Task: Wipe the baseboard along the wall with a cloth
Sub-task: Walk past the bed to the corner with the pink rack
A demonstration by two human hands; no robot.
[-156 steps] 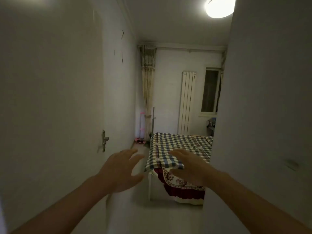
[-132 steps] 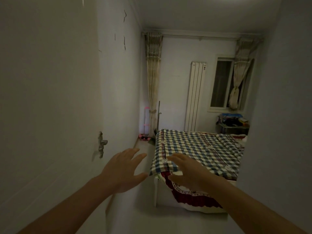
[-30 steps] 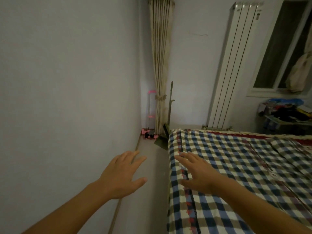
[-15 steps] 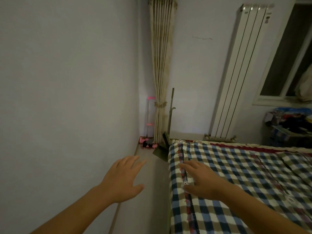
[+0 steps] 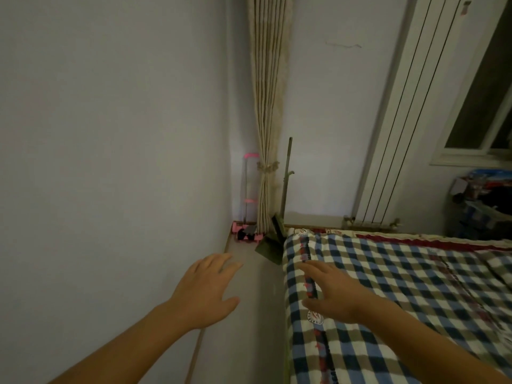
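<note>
Seen from the head view, both hands are held out in front with fingers spread and nothing gripped: the left hand (image 5: 203,293) hovers over the narrow strip of floor (image 5: 249,314) beside the wall (image 5: 110,162), the right hand (image 5: 329,293) above the edge of the checked bed (image 5: 401,286). No cloth is seen anywhere. The baseboard (image 5: 197,350) runs as a thin brown line at the foot of the wall, toward the corner where a pink trolley (image 5: 246,231), a tied curtain (image 5: 267,134) and a dustpan (image 5: 270,246) stand. The gap appears to be sized up, and a cloth must probably be fetched first.
</note>
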